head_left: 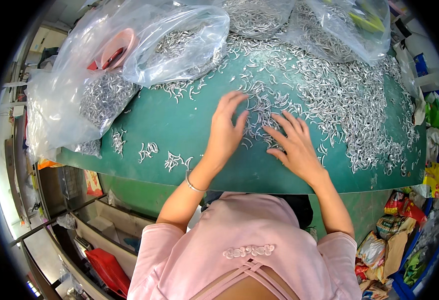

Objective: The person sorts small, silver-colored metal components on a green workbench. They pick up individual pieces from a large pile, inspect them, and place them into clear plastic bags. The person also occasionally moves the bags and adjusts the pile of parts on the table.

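Both my hands lie flat, fingers spread, gripping nothing. My left hand and right hand press on the near edge of a heap of small curved metal hooks spread over the green table. Small sorted clusters sit apart to the left. Clear plastic bags hold more hooks; one contains a pink object, possibly a bowl.

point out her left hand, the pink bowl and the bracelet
left hand [225, 131], head view, on the back of the hand
pink bowl [117, 47], head view, on its rim inside the clear bag
bracelet [194, 186], head view, on the band at the left wrist
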A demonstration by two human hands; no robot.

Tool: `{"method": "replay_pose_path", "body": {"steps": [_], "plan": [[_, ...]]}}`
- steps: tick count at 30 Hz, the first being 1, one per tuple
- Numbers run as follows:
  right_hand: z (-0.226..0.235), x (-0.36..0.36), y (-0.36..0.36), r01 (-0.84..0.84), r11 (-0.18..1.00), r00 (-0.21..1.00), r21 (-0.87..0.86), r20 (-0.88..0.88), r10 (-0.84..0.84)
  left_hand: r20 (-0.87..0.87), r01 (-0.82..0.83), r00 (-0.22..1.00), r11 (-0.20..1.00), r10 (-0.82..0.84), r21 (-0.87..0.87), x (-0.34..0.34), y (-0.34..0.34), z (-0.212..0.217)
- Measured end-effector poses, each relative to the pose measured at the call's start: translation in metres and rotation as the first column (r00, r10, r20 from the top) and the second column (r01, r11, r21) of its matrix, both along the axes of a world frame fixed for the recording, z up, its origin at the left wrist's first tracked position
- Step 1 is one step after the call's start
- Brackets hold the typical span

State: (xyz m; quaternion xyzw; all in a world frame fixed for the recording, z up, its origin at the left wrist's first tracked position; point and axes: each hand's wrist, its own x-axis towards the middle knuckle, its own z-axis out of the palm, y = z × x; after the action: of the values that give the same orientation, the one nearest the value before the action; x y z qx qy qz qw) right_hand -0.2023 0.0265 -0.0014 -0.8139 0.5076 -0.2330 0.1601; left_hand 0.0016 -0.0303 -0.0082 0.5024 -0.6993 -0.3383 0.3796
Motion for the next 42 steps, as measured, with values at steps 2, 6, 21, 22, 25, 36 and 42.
{"method": "replay_pose_path", "body": {"steps": [2, 6, 21, 22, 25, 36, 42], "plan": [[-0.012, -0.013, 0.000, 0.028, 0.998, 0.994, -0.058, -0.104, -0.034, 0.290, 0.069, 0.956, 0.994, -0.040, -0.088, 0.010, 0.018, 0.005], [-0.021, -0.041, -0.003, 0.272, 0.946, 0.937, -0.177, -0.175, -0.303, 0.410, 0.087, 0.910, 0.996, -0.066, -0.034, 0.016, 0.043, 0.009], [-0.007, -0.026, 0.005, 0.072, 0.995, 0.990, -0.067, -0.113, -0.080, -0.369, -0.030, 0.915, 0.941, 0.162, 0.338, 0.024, 0.057, -0.017], [-0.002, -0.026, 0.005, 0.117, 0.987, 0.988, -0.107, -0.092, -0.127, -0.417, 0.001, 0.890, 0.911, 0.188, 0.412, 0.025, 0.057, -0.015], [0.004, -0.011, 0.011, 0.197, 0.978, 0.980, -0.067, 0.004, -0.197, -0.192, -0.160, 0.963, 0.974, 0.189, 0.159, 0.026, 0.058, -0.013], [-0.002, 0.038, 0.030, 0.006, 0.998, 0.998, 0.063, -0.063, -0.002, 0.254, -0.081, 0.964, 0.997, 0.079, -0.003, 0.036, 0.084, 0.004], [0.002, 0.054, 0.042, -0.131, 0.975, 0.989, 0.182, 0.096, 0.115, 0.203, 0.034, 0.978, 0.999, -0.035, 0.011, 0.032, 0.099, 0.002]]}}
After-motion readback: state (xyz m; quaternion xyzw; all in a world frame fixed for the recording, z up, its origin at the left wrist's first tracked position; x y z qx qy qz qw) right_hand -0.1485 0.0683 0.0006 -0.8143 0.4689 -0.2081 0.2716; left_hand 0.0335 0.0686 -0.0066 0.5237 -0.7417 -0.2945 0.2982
